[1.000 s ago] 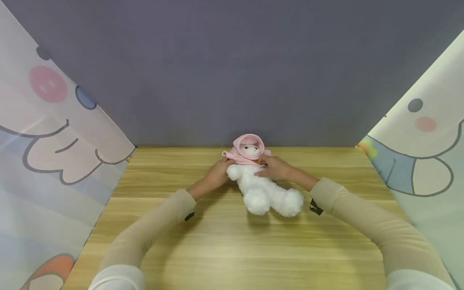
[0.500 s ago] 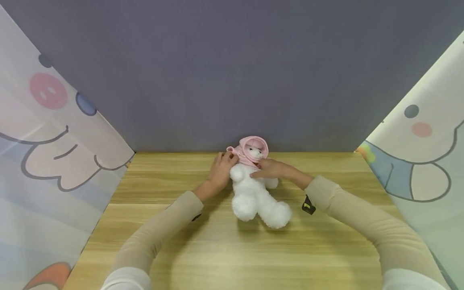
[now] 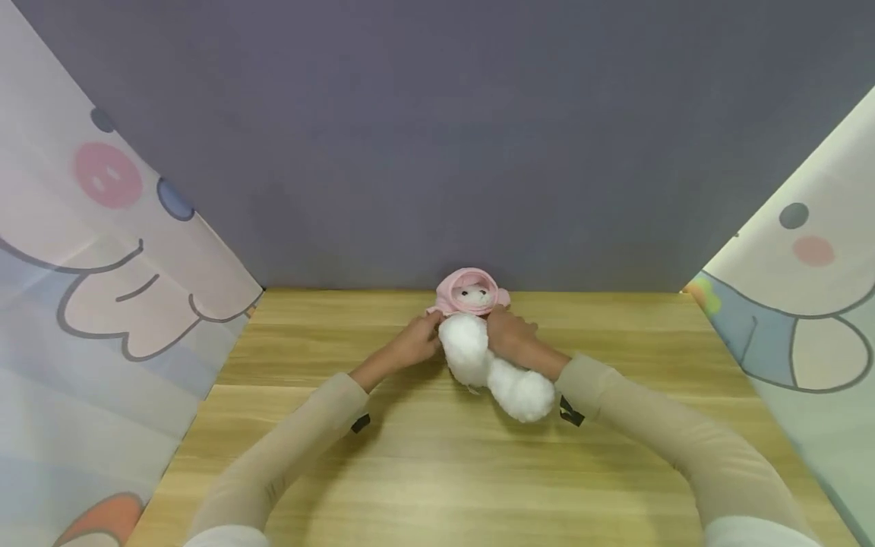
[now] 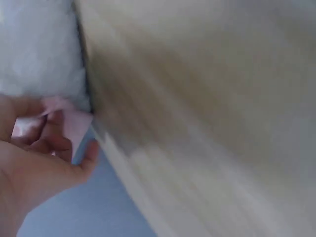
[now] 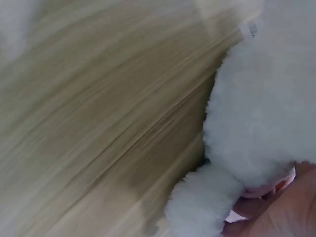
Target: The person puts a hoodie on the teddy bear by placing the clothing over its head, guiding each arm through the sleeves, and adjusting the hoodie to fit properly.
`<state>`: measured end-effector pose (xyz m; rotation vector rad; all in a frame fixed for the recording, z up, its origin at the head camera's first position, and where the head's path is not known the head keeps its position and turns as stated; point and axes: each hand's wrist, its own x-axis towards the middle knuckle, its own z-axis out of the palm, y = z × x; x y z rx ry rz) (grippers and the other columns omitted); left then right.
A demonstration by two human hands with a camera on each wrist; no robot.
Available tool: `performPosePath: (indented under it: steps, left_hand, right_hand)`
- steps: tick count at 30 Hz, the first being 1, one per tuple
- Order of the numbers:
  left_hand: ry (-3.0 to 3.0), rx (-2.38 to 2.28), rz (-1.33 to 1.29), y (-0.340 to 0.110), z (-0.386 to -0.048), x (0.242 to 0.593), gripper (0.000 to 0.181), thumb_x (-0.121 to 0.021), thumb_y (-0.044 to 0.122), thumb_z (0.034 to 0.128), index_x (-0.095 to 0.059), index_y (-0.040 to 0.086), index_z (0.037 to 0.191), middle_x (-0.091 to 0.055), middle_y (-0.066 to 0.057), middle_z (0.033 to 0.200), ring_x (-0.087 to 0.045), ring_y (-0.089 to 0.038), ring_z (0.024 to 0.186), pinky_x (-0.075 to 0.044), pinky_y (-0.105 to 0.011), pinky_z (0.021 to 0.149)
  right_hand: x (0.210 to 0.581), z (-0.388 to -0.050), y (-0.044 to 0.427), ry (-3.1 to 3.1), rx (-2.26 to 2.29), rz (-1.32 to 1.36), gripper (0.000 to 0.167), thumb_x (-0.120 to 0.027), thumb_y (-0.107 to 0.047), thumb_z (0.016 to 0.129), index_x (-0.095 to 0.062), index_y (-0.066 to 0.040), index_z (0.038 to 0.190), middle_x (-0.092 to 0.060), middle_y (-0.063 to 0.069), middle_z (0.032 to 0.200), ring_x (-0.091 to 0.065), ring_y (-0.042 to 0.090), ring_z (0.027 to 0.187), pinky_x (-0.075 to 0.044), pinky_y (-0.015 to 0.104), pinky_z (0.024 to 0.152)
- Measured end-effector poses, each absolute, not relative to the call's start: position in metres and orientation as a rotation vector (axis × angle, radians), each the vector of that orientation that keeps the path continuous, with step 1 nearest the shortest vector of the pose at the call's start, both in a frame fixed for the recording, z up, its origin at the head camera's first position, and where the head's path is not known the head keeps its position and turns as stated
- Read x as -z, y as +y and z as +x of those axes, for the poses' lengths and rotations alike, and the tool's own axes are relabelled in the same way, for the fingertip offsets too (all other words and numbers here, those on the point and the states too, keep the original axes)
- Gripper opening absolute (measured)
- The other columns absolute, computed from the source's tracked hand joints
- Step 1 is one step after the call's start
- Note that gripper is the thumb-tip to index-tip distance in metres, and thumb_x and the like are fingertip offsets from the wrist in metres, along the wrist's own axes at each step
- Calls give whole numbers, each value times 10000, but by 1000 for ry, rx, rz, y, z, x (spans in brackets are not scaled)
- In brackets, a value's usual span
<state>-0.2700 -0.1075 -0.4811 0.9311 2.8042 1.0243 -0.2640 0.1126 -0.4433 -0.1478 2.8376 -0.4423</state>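
Note:
A white plush toy bear (image 3: 467,351) lies near the table's back edge, its legs toward me. Its face shows through the hood of a small pink hoodie (image 3: 447,295), gathered about its head and neck. My left hand (image 3: 415,342) pinches the hoodie's hem on the left side; the left wrist view shows pink cloth (image 4: 76,126) between the fingers. At the bear's right side my right hand (image 3: 516,338) holds the hoodie's lower edge with curled fingers. In the right wrist view white fur (image 5: 261,98) hides part of that grip.
The wooden table (image 3: 424,479) ends at a grey back panel (image 3: 437,137) just behind the bear's head. Sheets with cartoon prints (image 3: 109,251) flank the table on both sides.
The bear's legs have tipped up toward the camera, covering its belly. My right hand has moved from its chest to its right side; my left hand has taken hold of the hem.

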Motion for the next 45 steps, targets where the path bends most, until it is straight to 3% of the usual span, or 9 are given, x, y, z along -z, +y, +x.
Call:
performPosePath:
  steps: [3, 7, 10, 14, 21, 25, 31, 38, 45]
  left_hand:
    - [2790, -959, 949, -110, -273, 480, 300, -726, 72, 890, -596, 25, 1157, -679, -113, 1042, -600, -301, 966, -473, -497, 914]
    - [2681, -1045, 989, -119, -279, 483, 330, -716, 78, 919, -624, -28, 1218, -696, -159, 1119, -635, -316, 1042, -485, -460, 950]
    - [2513, -1213, 863, -128, -284, 480, 320, -556, 96, 1015, -619, -49, 1293, -676, -199, 1220, -633, -299, 1125, -514, -427, 967]
    - [2308, -1421, 556, -133, -290, 472, 457, -392, 294, 1074, -617, 1, 1343, -622, -183, 1316, -612, -273, 1140, -531, -415, 946]
    - [2311, -1422, 573, -120, -290, 473, 305, -777, 188, 907, -688, 6, 1134, -614, -89, 1127, -552, -161, 985, -489, -262, 803]
    - [2388, -1405, 645, -116, -286, 481, 196, -820, 107, 849, -657, 34, 929, -588, 9, 876, -522, -96, 816, -458, -213, 706]
    - [2553, -1269, 784, -120, -279, 492, 256, -785, 59, 863, -575, 79, 719, -467, 75, 664, -425, -50, 614, -370, -197, 567]
    - [2736, -1113, 873, -126, -274, 489, 240, -783, 91, 885, -559, 81, 798, -512, -12, 759, -470, -122, 720, -409, -250, 629]
    - [2937, -935, 857, -117, -270, 484, 268, -795, 75, 875, -652, 84, 1101, -626, -89, 1114, -619, -236, 985, -531, -381, 845]
  right_hand:
    - [443, -263, 115, 2805, 516, -176, 639, -472, -342, 1047, -309, 80, 1499, -632, 275, 1273, -583, 530, 1156, -348, 763, 983]
    - [433, -260, 122, 2834, 590, -333, 726, -579, -607, 956, -527, -19, 1379, -639, 199, 1238, -603, 439, 1102, -469, 633, 901]
    - [425, -260, 126, 2902, 617, -586, 522, -702, -454, 934, -642, -22, 1221, -659, 163, 1155, -602, 369, 1063, -503, 529, 876]
    - [424, -263, 126, 2919, 644, -884, 495, -776, -242, 904, -630, 45, 1281, -667, 203, 1237, -598, 373, 1171, -432, 535, 1042]
    - [433, -267, 118, 2933, 602, -860, 420, -853, -258, 832, -695, -61, 1168, -713, 82, 1101, -613, 318, 1054, -471, 561, 892]
    - [442, -267, 113, 2962, 625, -876, 276, -881, -239, 794, -673, -132, 941, -639, -22, 827, -557, 230, 860, -438, 449, 765]
    - [459, -263, 102, 3007, 599, -1073, 237, -846, -218, 812, -612, -187, 818, -520, -97, 654, -471, 125, 723, -380, 444, 791]
    - [437, -273, 100, 3023, 581, -1238, 150, -762, -225, 920, -685, -119, 993, -630, -33, 798, -574, 129, 745, -485, 370, 740]
    - [404, -298, 103, 3113, 434, -1436, 320, -756, -114, 922, -697, -56, 1232, -658, 113, 1219, -613, 330, 1052, -511, 471, 939]
